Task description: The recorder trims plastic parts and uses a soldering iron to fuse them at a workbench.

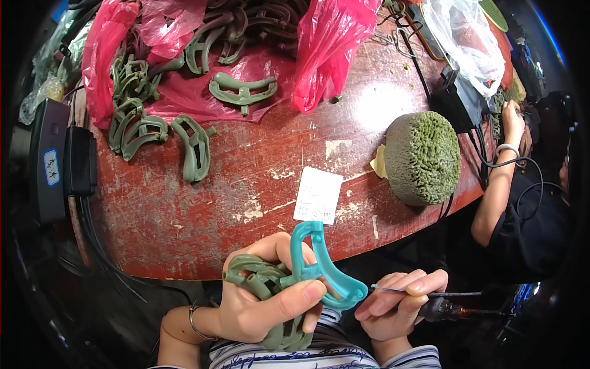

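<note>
Low in the middle, my left hand (pixel 264 307) is closed round a turquoise curved frame (pixel 335 280) with an open centre. Bunched in the same hand are several dull green curved pieces (pixel 255 270) of similar shape. My right hand (pixel 396 304) pinches a thin metal rod-like tool (pixel 430 293), its tip close to the turquoise frame's lower right end. I cannot tell whether the tip touches it. Just beyond my right fingers is a dark tool with a long narrow end (pixel 455 312), partly hidden.
The worn red table (pixel 233 209) holds a white note card (pixel 319 195) and a round, rough green block (pixel 424 158). Green frames (pixel 243 91) lie on pink plastic bags (pixel 335 49). Black boxes (pixel 80 161) with cables stand at the sides. A co-worker's arm (pixel 504 172) is at the right.
</note>
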Action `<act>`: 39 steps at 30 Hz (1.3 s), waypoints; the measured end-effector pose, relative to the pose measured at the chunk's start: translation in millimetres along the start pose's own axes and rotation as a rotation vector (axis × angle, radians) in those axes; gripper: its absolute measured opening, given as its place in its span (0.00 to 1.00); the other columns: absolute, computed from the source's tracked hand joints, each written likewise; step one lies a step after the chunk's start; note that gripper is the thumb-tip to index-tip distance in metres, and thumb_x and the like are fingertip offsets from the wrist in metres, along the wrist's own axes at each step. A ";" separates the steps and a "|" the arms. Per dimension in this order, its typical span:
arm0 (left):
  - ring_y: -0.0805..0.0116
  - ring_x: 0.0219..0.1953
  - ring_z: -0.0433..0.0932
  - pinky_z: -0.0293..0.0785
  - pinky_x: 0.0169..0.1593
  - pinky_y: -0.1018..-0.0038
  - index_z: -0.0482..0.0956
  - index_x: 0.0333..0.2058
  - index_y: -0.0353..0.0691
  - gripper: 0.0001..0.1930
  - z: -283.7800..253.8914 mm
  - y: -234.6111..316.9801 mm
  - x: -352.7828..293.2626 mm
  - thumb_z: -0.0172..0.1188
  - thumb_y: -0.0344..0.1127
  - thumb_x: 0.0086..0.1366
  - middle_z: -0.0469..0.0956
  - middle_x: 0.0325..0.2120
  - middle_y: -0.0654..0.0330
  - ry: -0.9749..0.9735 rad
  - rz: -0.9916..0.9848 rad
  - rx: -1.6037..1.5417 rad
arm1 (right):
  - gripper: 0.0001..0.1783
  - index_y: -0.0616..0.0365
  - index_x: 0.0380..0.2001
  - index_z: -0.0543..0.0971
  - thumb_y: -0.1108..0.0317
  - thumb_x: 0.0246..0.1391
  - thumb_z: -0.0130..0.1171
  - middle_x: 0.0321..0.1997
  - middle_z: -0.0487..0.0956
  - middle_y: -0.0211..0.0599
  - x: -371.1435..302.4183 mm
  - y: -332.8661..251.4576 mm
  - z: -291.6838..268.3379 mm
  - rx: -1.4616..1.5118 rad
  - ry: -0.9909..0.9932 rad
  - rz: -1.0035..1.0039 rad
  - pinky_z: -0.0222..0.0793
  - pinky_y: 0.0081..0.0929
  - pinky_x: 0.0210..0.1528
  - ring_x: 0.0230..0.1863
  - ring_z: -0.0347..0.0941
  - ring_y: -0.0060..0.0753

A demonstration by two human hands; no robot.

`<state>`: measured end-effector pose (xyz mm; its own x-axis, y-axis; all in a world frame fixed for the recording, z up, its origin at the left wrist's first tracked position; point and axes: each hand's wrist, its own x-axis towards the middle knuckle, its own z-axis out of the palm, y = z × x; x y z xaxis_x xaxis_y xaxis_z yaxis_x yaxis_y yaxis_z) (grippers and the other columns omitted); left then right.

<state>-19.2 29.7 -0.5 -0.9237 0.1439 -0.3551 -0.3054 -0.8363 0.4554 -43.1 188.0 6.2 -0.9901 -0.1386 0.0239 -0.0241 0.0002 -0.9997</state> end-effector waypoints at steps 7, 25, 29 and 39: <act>0.74 0.20 0.72 0.69 0.22 0.80 0.63 0.24 0.32 0.06 4.2 -0.2 -1.8 0.52 0.20 0.53 0.71 0.25 0.51 0.076 0.100 0.171 | 0.17 0.49 0.28 0.54 0.47 0.54 0.34 0.08 0.60 0.20 -3.9 -0.6 -6.4 -0.209 -0.051 -0.030 0.52 0.10 0.14 0.05 0.58 0.16; 0.80 0.18 0.70 0.64 0.20 0.84 0.64 0.22 0.33 0.07 6.1 -3.0 -2.2 0.54 0.22 0.53 0.72 0.20 0.57 0.124 0.149 0.296 | 0.14 0.55 0.29 0.57 0.56 0.56 0.41 0.09 0.59 0.29 0.2 8.7 -0.8 0.023 0.035 -0.105 0.50 0.12 0.03 0.03 0.53 0.20; 0.82 0.16 0.69 0.61 0.18 0.85 0.64 0.20 0.34 0.08 7.1 0.1 -5.6 0.55 0.23 0.53 0.72 0.16 0.60 0.146 0.104 0.283 | 0.14 0.57 0.28 0.57 0.57 0.57 0.38 0.05 0.56 0.27 4.5 11.3 2.9 0.017 0.078 -0.120 0.44 0.12 0.03 0.01 0.48 0.17; 0.81 0.16 0.68 0.61 0.19 0.84 0.64 0.19 0.35 0.10 5.4 3.3 -9.9 0.54 0.28 0.56 0.70 0.15 0.61 0.123 0.049 0.229 | 0.13 0.60 0.30 0.60 0.63 0.51 0.47 0.07 0.68 0.35 13.0 3.6 -1.7 -0.177 0.041 0.019 0.47 0.12 0.09 0.06 0.52 0.14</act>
<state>-12.3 28.3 8.9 -0.9079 0.0294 -0.4182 -0.3185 -0.6971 0.6423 -56.3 187.9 2.9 -0.9953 -0.0969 0.0090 -0.0262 0.1776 -0.9838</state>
